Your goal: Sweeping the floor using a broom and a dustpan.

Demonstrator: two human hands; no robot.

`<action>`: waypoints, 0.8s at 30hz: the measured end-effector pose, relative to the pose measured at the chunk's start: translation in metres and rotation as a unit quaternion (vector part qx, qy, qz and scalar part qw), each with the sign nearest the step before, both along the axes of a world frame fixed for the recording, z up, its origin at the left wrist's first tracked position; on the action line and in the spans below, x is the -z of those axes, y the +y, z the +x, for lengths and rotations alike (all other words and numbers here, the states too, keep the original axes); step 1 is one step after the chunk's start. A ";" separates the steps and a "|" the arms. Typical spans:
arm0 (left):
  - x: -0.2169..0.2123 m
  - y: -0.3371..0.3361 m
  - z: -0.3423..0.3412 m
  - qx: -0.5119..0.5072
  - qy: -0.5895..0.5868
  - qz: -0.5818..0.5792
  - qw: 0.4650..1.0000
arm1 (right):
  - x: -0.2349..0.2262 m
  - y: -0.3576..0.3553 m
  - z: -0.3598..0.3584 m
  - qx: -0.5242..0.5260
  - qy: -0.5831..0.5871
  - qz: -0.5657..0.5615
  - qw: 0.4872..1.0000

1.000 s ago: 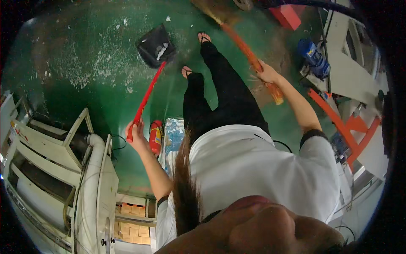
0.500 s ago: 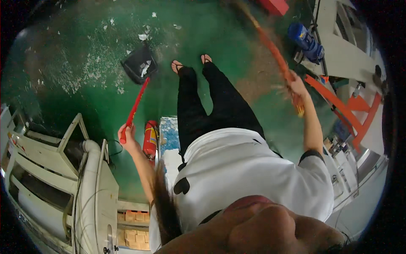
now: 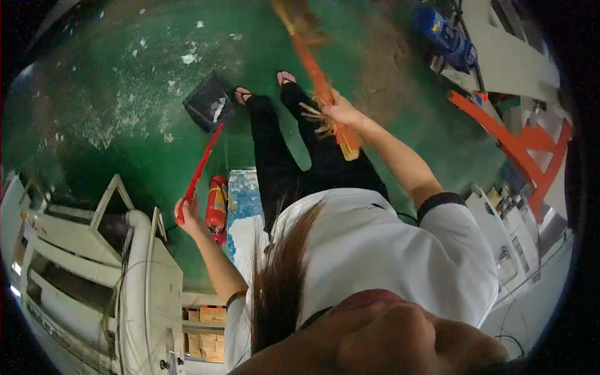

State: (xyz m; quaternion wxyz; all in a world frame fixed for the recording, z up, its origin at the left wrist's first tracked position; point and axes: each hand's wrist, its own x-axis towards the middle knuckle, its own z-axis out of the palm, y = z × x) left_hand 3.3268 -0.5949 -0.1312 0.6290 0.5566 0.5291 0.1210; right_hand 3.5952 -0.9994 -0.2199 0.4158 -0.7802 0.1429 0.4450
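The left hand (image 3: 189, 214) is wrapped around the top end of a slim, smooth red handle (image 3: 205, 156), which slopes down to a dustpan (image 3: 195, 107) of dull black, square-cornered and shallow-walled. Crumpled white scraps (image 3: 218, 111) lie inside, toward the handle side. Whether the pan touches the floor (image 3: 431, 131) cannot be told. The right hand (image 3: 339, 112) is curled around the thick orange shaft of a broom (image 3: 309, 65), held aslant in front of the black trousers (image 3: 269, 137); the shaft's near end is yellowish, and pale, stiff strands (image 3: 317, 122) splay out beside the fingers. The straw-coloured broom head (image 3: 303, 24) is blurred, up past the feet and well apart from the dustpan.

The floor is glossy green paint, scuffed to a pale, flaky texture on the left and stained brown on the right, with a loose white scrap (image 3: 189, 59) beyond the pan. A rounded red fire extinguisher (image 3: 216, 206) stands just beside the left edge of a platform (image 3: 242, 203) in chipped blue and white. Along the floor's left side runs a cream machine (image 3: 81, 259) with a fat, pale pipe (image 3: 137, 250); at its right are an angular orange metal frame (image 3: 494, 128) and a blue cylindrical unit (image 3: 431, 24).
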 end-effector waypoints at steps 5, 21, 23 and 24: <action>0.010 -0.013 -0.029 -0.089 -0.009 -0.014 0.996 | -0.074 0.037 0.026 0.017 0.152 0.205 0.967; 0.017 -0.022 -0.129 -0.268 0.004 -0.018 0.963 | -0.119 -0.010 0.049 -0.089 0.192 -0.108 0.971; 0.020 -0.019 -0.142 -0.284 -0.015 -0.031 0.958 | -0.090 0.036 0.040 -0.090 0.252 -0.099 0.958; 0.023 -0.021 -0.141 -0.290 -0.035 -0.044 0.955 | -0.076 0.059 0.032 -0.072 0.273 -0.046 0.958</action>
